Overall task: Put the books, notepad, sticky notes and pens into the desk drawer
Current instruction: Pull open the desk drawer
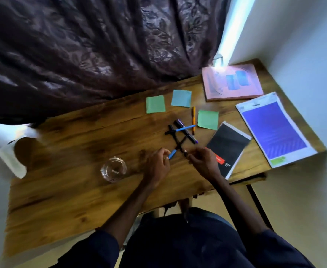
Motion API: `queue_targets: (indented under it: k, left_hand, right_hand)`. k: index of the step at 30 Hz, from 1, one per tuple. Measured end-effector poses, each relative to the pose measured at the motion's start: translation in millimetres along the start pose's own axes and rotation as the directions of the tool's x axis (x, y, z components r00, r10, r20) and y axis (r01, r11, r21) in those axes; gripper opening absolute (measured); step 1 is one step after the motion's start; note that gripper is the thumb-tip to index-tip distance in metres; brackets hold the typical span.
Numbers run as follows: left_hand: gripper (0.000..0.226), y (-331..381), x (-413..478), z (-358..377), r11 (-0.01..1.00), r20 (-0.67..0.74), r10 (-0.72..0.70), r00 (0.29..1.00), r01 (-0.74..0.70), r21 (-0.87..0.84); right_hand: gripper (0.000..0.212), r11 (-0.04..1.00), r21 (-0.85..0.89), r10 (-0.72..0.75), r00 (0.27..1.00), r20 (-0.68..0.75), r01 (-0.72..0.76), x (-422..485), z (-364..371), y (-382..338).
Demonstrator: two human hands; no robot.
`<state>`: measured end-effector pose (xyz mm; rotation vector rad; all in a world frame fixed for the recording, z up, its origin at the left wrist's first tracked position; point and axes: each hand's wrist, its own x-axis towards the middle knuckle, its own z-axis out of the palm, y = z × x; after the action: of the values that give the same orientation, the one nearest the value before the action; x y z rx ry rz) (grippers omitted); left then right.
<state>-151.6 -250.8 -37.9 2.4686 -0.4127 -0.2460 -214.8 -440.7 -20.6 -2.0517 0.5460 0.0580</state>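
Several pens [182,132] lie crossed in a pile on the wooden desk [81,190]. My left hand [157,166] pinches the near end of a blue pen [172,153]. My right hand [202,161] pinches the near end of a black pen [184,152]. An orange pen [193,118] lies apart, just behind the pile. Three sticky notes lie behind the pens: a green one [155,104], a blue one [181,98] and another green one [208,119]. A black notepad [229,146], a purple book [274,128] and a pink book [232,82] sit on the right.
A glass ashtray [114,168] stands left of my hands. A white object [11,157] hangs off the desk's left edge. A dark patterned curtain [91,51] hangs behind the desk, and a white wall [303,45] closes the right side. No drawer is visible.
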Motion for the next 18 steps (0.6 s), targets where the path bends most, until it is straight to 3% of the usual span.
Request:
queue_targets:
  k: [6, 12, 15, 18]
  left_hand:
    - [0.018, 64.6, -19.1, 36.6, 0.992, 0.077, 0.124, 0.989, -0.123, -0.012]
    - [0.015, 106.3, -73.3, 76.3, 0.923, 0.354, 0.163, 0.921, -0.015, -0.385]
    - [0.015, 119.5, -99.7, 107.2, 0.806, 0.52, 0.063, 0.852, 0.264, -0.53]
    - [0.024, 131.2, -126.0, 135.6, 0.54, 0.726, -0.057, 0.686, 0.633, -0.555]
  right_hand:
    - [0.015, 0.979, 0.149, 0.153, 0.985, -0.078, -0.14, -49.1, -29.7, 38.4]
    - [0.015, 0.921, 0.293, 0.313, 0.937, -0.157, -0.258, -122.3, -58.2, 73.2]
    - [0.016, 0.806, 0.432, 0.492, 0.864, -0.11, -0.404, -164.4, -72.7, 96.6]
    - [0.017, 0.696, 0.517, 0.594, 0.804, -0.025, -0.498, -190.9, -89.1, 122.1]
